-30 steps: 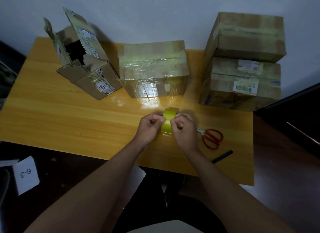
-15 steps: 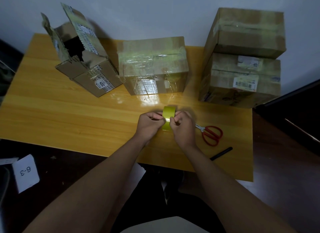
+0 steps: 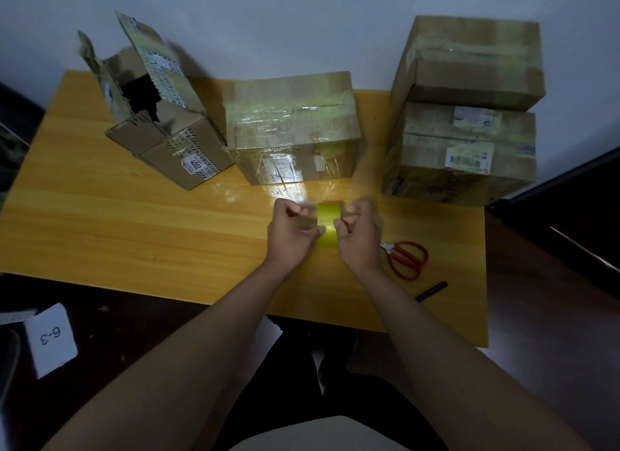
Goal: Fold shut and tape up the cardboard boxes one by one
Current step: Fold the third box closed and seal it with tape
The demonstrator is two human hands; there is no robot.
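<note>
A yellow tape roll [image 3: 327,223] stands on edge between my hands, just above the wooden table [image 3: 134,235]. My left hand [image 3: 292,235] holds its left side with curled fingers. My right hand [image 3: 360,237] grips its right side, thumb and fingers on the roll. Behind them sits a taped-shut cardboard box [image 3: 292,128]. At the back left an open box [image 3: 157,115] stands tilted with its flaps up. Two sealed boxes are stacked at the right, the upper box [image 3: 469,61] on the lower box [image 3: 463,155].
Red-handled scissors [image 3: 407,259] lie on the table right of my right hand. A black pen [image 3: 431,291] lies near the front edge. A white card marked 6-3 [image 3: 50,340] lies on the dark floor at the left. A wall runs behind the table.
Both hands have stayed on the tape roll and spread slightly apart, so more of the roll shows between them. The boxes and scissors have not moved.
</note>
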